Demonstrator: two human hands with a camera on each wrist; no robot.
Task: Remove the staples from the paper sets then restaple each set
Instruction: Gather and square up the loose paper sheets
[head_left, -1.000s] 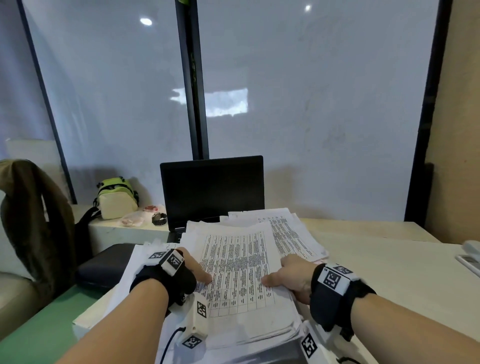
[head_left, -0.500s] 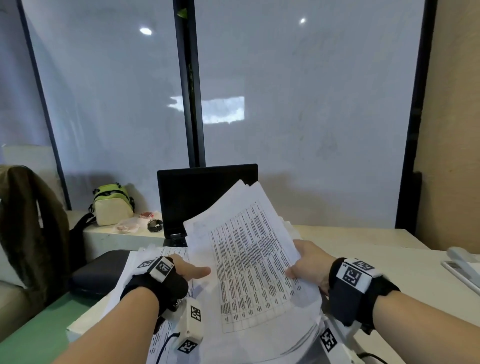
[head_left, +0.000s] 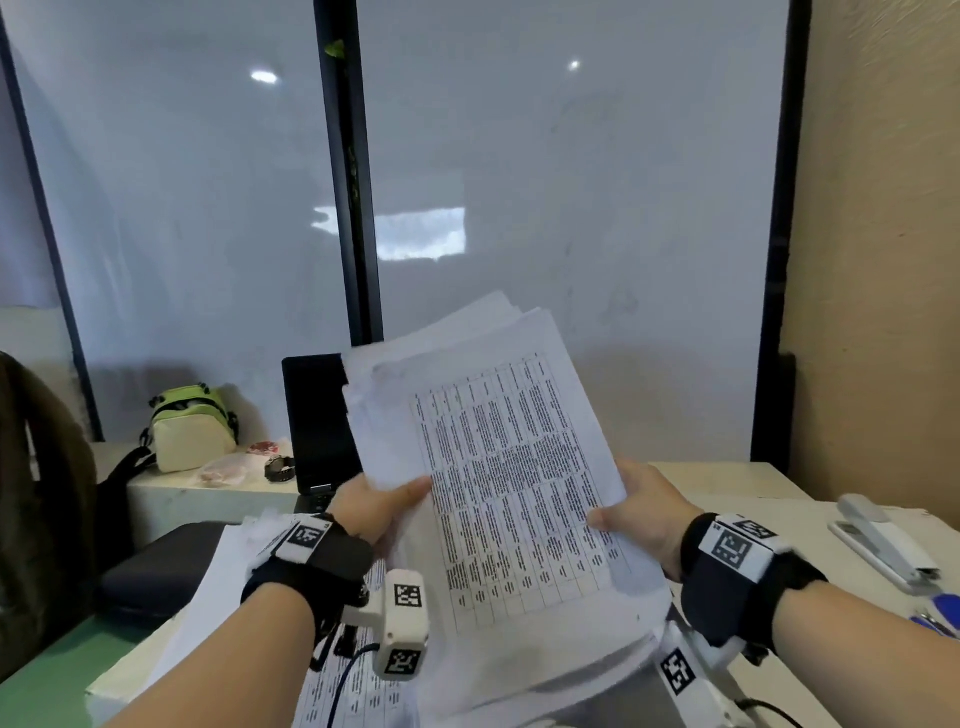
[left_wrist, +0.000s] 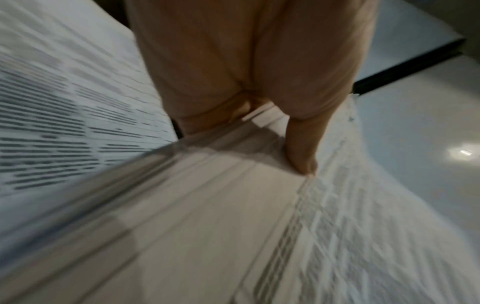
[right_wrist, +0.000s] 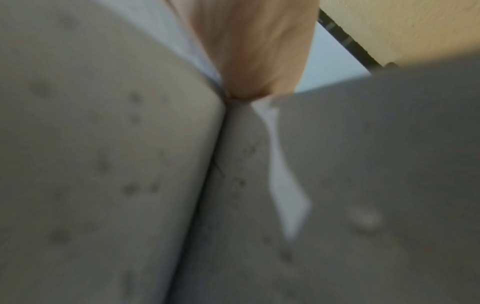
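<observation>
Paper set (head_left: 519, 467): now raised off the bench (head_left: 727, 483), tilted up, where a second ago we were pressing it flat. Left hand (head_left: 374, 512) and right hand (head_left: 641, 512) are clamping its side edges. Stapler (head_left: 883, 540) is lying far right; staple removal is, we judge, coming next.

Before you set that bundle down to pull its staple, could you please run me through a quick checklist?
1. Left hand grips the paper set: ok.
2. Right hand grips its other edge: ok.
3. Set lifted off the paper pile: ok.
4. Stapler on the table, right side: ok.
5. Staple located on the set: cannot tell.
6. Staple remover at hand: cannot tell.
</observation>
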